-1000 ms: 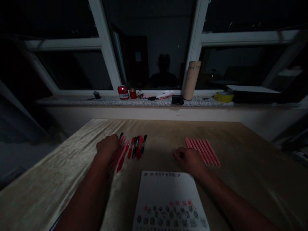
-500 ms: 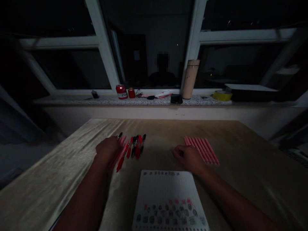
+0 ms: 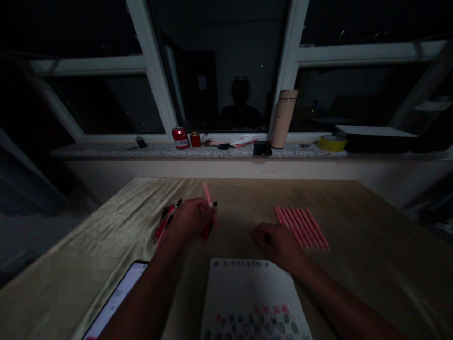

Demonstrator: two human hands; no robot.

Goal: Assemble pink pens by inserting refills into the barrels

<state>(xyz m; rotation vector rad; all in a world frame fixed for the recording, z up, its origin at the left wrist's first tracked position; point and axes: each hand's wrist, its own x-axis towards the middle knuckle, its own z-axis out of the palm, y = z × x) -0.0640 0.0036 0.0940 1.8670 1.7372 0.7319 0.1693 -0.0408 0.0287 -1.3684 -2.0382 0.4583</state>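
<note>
Between the fingers of my left hand (image 3: 193, 218) is a pink pen (image 3: 207, 192), its tip pointing away from me. That hand is over a group of red, black and pink pens (image 3: 165, 222), hiding many of them. To the right, my right hand (image 3: 274, 240) rests on the table with curled fingers; whether anything is inside them is hidden. Just beyond its knuckles lies a neat row of several pink pens (image 3: 306, 227), side by side and slanted. A lined notebook (image 3: 244, 290) with black and red marks lies open below, between my forearms.
A lit phone (image 3: 118, 295) lies partly under my left forearm on the cloth-covered table (image 3: 357, 283). Along the windowsill stand a red can (image 3: 180, 138), a small red jar (image 3: 195, 139), a tall tan cylinder (image 3: 284, 119) and a roll of yellow tape (image 3: 331, 143).
My left hand has moved right across the pen group and now lifts a pink pen. My right hand stays beside the pink row. The phone has come into sight.
</note>
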